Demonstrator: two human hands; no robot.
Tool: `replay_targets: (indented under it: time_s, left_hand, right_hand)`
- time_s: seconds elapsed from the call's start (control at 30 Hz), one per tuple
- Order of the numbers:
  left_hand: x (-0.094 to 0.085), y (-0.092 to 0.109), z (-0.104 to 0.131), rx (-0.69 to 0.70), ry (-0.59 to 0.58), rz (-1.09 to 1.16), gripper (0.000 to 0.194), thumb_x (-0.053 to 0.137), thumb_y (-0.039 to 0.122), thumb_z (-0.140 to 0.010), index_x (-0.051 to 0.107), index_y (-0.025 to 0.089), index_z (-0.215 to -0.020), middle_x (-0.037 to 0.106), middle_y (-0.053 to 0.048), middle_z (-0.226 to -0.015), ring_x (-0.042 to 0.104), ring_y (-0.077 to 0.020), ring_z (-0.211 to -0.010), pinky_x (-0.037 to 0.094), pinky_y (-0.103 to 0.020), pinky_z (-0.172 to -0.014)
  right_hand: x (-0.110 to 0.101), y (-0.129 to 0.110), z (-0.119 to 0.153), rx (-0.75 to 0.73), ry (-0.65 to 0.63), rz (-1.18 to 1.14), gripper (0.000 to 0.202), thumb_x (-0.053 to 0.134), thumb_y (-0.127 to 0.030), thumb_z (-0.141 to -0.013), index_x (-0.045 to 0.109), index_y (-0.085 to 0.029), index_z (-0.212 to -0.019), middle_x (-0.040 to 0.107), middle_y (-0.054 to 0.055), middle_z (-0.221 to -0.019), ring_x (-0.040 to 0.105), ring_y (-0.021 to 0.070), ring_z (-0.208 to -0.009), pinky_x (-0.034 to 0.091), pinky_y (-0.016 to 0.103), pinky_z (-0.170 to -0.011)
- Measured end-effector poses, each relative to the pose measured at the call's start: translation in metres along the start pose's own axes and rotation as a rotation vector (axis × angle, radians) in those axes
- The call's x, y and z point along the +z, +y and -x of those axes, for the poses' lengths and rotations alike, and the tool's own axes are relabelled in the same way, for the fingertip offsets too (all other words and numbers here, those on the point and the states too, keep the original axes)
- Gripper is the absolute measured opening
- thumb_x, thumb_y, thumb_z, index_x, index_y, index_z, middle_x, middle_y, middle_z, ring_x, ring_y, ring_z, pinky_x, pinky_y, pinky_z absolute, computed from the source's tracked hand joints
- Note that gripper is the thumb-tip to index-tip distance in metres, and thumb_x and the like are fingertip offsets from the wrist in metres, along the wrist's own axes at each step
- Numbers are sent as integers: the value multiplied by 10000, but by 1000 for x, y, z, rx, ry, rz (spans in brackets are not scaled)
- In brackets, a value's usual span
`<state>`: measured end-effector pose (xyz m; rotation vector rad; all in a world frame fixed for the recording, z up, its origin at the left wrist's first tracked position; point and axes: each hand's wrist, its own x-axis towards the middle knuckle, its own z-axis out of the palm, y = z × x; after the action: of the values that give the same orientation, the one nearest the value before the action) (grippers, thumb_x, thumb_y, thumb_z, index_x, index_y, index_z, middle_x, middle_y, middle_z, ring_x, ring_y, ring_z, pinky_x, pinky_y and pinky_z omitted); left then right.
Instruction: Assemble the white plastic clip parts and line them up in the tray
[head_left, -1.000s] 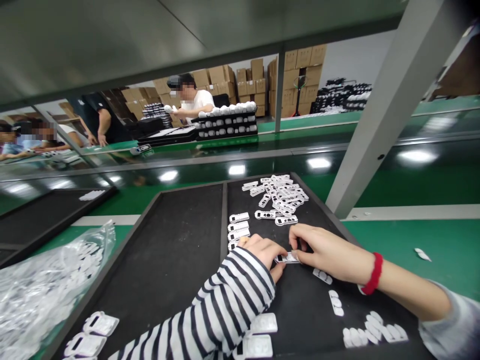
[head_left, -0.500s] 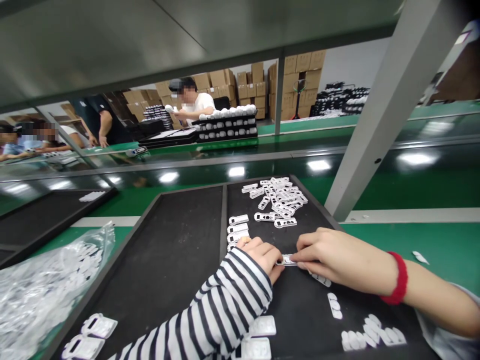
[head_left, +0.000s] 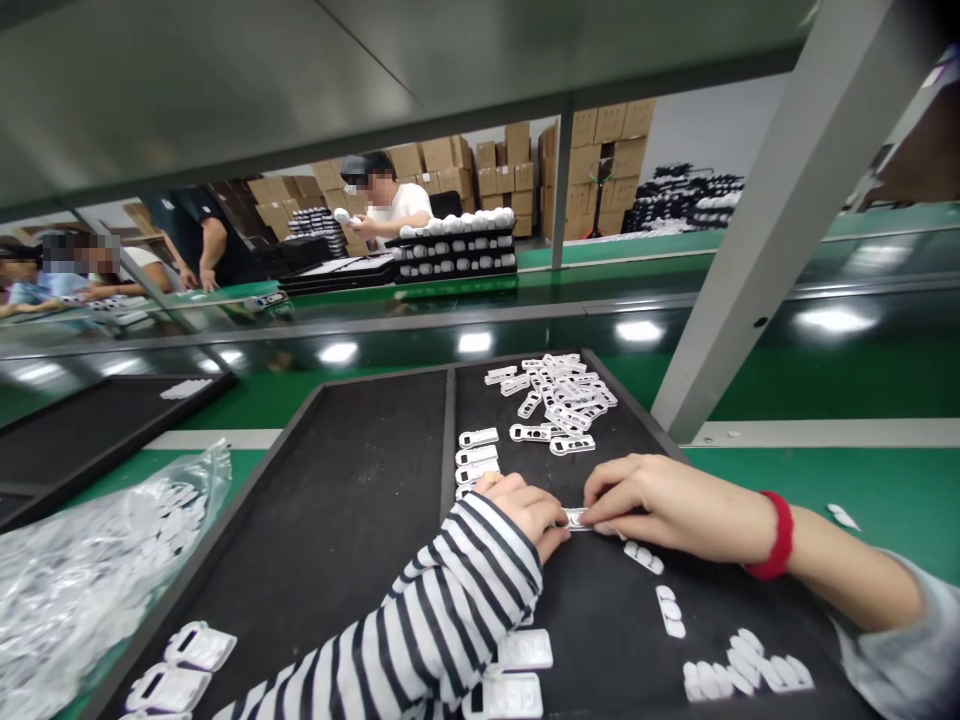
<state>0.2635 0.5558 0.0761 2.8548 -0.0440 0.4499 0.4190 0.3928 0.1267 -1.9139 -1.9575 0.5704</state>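
Between my two hands lies a small white plastic frame (head_left: 576, 518) on the black tray (head_left: 360, 500). My left hand (head_left: 529, 510), in a striped sleeve, pinches its left end. The fingertips of my right hand (head_left: 630, 500), with a red band at the wrist, press on its right end. A column of similar white frames (head_left: 478, 456) stands just beyond my left hand, partly hidden by it. White button strips lie right of and below my right hand: one (head_left: 643, 557) close by, another (head_left: 670, 612) lower, and a cluster (head_left: 746, 665) near the tray's front.
A heap of white frames (head_left: 570, 395) is at the tray's back. Larger white shells (head_left: 201, 647) lie front left, and others (head_left: 523, 650) near my sleeve. A plastic bag of parts (head_left: 112, 570) is at left. A slanted metal post (head_left: 739, 220) rises at right. People work across the line.
My right hand and wrist have shifted slightly left and up, uncovering more of the nearby button strip. My left hand has hardly moved.
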Motion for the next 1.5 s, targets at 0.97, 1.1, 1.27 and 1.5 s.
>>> replay_targets:
  time_s: [0.97,1.1,1.27,1.5]
  left_hand:
    - [6,-5,0,38,56,20,68,737,345,-801,753,281,-817,746,58,-912,578,-160,-764,365,-336,-718]
    - [6,-4,1,40,65,24,69,738,344,-801,752,280,-819,745,56,-912,579,-160,-768,367,-335,-722]
    - [-3,-1,1,26,23,35,75,725,340,-817,750,270,-832,743,44,-929,587,-161,-786,378,-337,-741]
    - [-4,1,2,36,57,18,63,731,322,-813,738,264,-837,738,55,-918,588,-159,-778,374,-334,-724]
  right_hand:
    - [10,9,-6,16,58,-240,221,551,-306,-925,757,-236,-963,674,29,-1004,621,164,-909,463,286,-846]
    - [11,9,-6,16,63,-261,232,540,-306,-930,756,-231,-967,674,30,-1011,621,166,-918,465,284,-852]
    - [6,12,-3,1,-31,-234,261,525,-349,-943,729,-263,-1081,646,26,-1108,599,173,-997,440,303,-911]
    - [-3,4,6,-1,-127,-18,331,440,-338,-975,632,-320,-1244,598,32,-1237,532,232,-1125,399,415,-983]
